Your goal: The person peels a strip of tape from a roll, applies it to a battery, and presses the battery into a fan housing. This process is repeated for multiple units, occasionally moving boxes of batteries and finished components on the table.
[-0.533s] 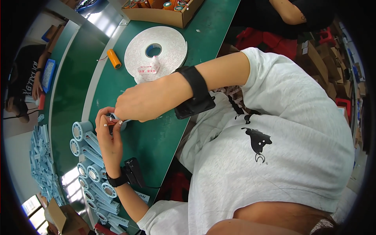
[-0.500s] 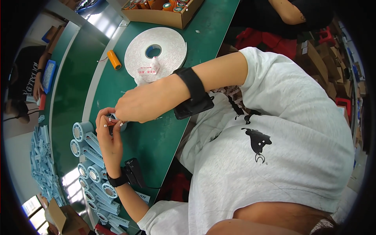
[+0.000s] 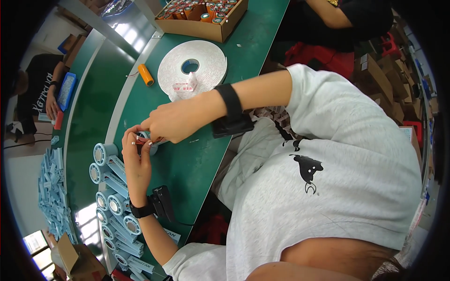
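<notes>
My left hand [image 3: 136, 161] is curled round a light-blue fan housing [image 3: 153, 149], of which only a small part shows. Reddish wires [image 3: 139, 146] with small white ends stick out between its thumb and fingers. From above, my right hand [image 3: 174, 122] reaches to the same spot with its fingers bent together; the back of the hand hides what its fingertips grip. Beside my left wrist, several light-blue handheld fan housings [image 3: 117, 203] with round ends lie in a row. Beyond my right hand, an orange battery cell [image 3: 146, 75] with a thin wire lies on the green table [image 3: 185, 161].
A big roll of white tape [image 3: 206, 61] lies near my right forearm. Behind it stands a cardboard box [image 3: 199, 30] of wired orange cells. Across the table are a heap of light-blue parts [image 3: 52, 192] and a co-worker's hand [image 3: 51, 110] beside a blue tray [image 3: 67, 91].
The view has shifted a little, so the table and its things sit slightly lower and farther right. Both my hands stay together at the housing; my right fingers have turned slightly.
</notes>
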Demonstrator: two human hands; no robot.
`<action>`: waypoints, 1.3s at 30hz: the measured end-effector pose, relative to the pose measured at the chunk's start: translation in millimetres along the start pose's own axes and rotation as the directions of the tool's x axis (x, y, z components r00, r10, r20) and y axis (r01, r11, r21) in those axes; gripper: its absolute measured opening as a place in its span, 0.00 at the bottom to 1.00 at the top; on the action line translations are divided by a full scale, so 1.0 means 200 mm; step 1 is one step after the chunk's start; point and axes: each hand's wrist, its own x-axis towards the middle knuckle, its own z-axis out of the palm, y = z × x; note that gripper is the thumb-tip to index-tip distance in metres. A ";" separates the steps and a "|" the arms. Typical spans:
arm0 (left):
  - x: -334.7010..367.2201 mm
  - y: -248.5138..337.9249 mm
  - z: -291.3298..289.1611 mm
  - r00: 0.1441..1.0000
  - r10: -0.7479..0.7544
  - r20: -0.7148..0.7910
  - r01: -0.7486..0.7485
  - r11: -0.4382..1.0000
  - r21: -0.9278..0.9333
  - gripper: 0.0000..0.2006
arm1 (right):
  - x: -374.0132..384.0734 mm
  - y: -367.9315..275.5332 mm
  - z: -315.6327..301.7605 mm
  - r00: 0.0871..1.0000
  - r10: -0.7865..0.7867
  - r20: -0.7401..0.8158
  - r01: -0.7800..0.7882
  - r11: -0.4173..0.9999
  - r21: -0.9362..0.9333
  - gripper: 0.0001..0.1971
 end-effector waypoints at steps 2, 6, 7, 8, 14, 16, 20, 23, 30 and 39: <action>0.00 -0.01 0.00 1.000 0.020 -0.012 -0.020 1.000 0.011 0.07 | -0.05 0.00 0.03 0.963 -0.054 -0.266 0.098 0.983 0.156 0.07; 0.00 -0.01 0.02 0.998 0.065 -0.026 -0.064 0.997 0.044 0.08 | -0.02 -0.04 0.08 0.905 -0.009 -0.426 0.029 0.999 0.041 0.11; -0.01 -0.02 0.02 0.997 0.073 -0.033 -0.071 0.996 0.060 0.08 | -0.04 -0.05 0.07 0.908 -0.014 -0.418 0.034 0.999 0.042 0.11; -0.01 -0.02 0.02 0.996 0.081 -0.039 -0.078 0.994 0.076 0.08 | -0.10 -0.06 0.04 0.888 0.070 -0.455 0.024 0.980 0.199 0.10; 0.00 -0.03 0.02 0.990 0.138 -0.021 -0.133 0.978 0.160 0.08 | -0.18 0.01 -0.10 0.964 0.186 -0.189 -0.069 0.864 0.498 0.07; -0.01 -0.02 0.01 0.994 0.110 -0.014 -0.107 0.986 0.127 0.08 | -0.10 0.02 -0.11 0.979 0.164 -0.117 -0.088 0.871 0.483 0.08; -0.01 -0.01 0.02 0.992 0.124 -0.032 -0.121 0.989 0.091 0.08 | -0.02 0.02 -0.17 0.994 0.106 0.035 -0.111 0.912 0.394 0.09; 0.00 -0.01 0.02 0.996 0.087 -0.019 -0.084 0.991 0.100 0.09 | -0.03 0.02 -0.20 0.992 0.117 0.044 -0.125 0.947 0.295 0.09; 0.00 -0.06 0.02 0.992 0.109 -0.056 -0.106 0.992 0.061 0.13 | 0.13 0.00 -0.26 0.931 0.086 0.355 -0.117 0.991 0.067 0.10; 0.00 -0.05 0.04 0.996 0.070 -0.053 -0.070 0.997 -0.008 0.08 | 0.13 0.12 -0.06 0.959 -0.057 0.276 0.038 0.997 0.072 0.08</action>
